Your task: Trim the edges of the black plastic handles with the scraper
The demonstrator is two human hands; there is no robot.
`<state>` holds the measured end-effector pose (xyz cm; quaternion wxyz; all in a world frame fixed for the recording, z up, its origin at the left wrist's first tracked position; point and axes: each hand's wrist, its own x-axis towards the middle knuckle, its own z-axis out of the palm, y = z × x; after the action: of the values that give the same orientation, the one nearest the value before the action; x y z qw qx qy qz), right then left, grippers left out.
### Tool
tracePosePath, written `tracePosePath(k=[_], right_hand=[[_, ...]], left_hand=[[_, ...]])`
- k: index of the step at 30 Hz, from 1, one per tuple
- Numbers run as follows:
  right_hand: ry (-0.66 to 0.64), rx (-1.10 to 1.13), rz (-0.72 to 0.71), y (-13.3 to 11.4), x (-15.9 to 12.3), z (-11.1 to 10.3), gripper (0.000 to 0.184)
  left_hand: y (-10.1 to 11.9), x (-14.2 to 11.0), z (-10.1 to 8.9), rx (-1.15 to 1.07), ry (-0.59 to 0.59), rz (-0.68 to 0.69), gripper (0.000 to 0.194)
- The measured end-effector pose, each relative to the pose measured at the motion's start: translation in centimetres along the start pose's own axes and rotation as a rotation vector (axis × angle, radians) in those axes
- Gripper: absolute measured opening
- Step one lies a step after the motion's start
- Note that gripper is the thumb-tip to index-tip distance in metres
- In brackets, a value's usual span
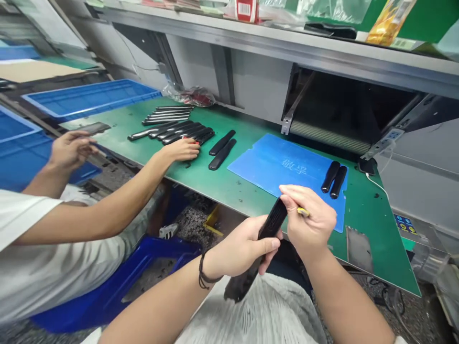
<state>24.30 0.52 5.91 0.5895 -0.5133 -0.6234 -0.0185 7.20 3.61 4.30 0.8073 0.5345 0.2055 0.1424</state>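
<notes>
- Two bare hands work on one black grooved handle piece [273, 220], which slants above the person's lap at the near edge of the green table [385, 253].
- The left hand [247, 244] is closed around its middle, thumb across the front, fingers wrapped behind; a dark braided bracelet [203, 272] circles that wrist.
- The right hand [312, 217] is curled tight around a yellow-ended tool [303, 211], most of it hidden in the grip; thumb and forefinger meet at the piece's upper end, and whether the tool touches it I cannot tell.
- White characters [294, 166] mark the blue sheet [263, 155], too skewed to read surely; two black handles [334, 179] lie side by side on its right part.
- A red box [247, 9] on the shelf [215, 38] bears a white barcode label; a blue panel [405, 223] at the far right shows yellow symbols.
- Left of the sheet lie two more handles [222, 149], then a row of glossy black handles [175, 131].
- The co-worker's nearer hand [182, 149], fingers bent, has something red at its fingertips beside that row; the farther hand [71, 150] is raised, half curled.
</notes>
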Motion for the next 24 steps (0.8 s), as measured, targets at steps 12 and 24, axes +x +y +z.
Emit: tracePosePath(k=[12,24], right_hand=[[-0.425,-0.027,-0.102,1.3,-1.2,2.7,0.029],[-0.798,0.237,-0.025,-0.8,-3.6,4.2,0.014]], left_hand=[[-2.5,-4.2,-6.1,-0.322,0.108,-0.132,0.060],[-1.8,-4.6,-5.2,-0.167,0.173,-0.118,0.056]])
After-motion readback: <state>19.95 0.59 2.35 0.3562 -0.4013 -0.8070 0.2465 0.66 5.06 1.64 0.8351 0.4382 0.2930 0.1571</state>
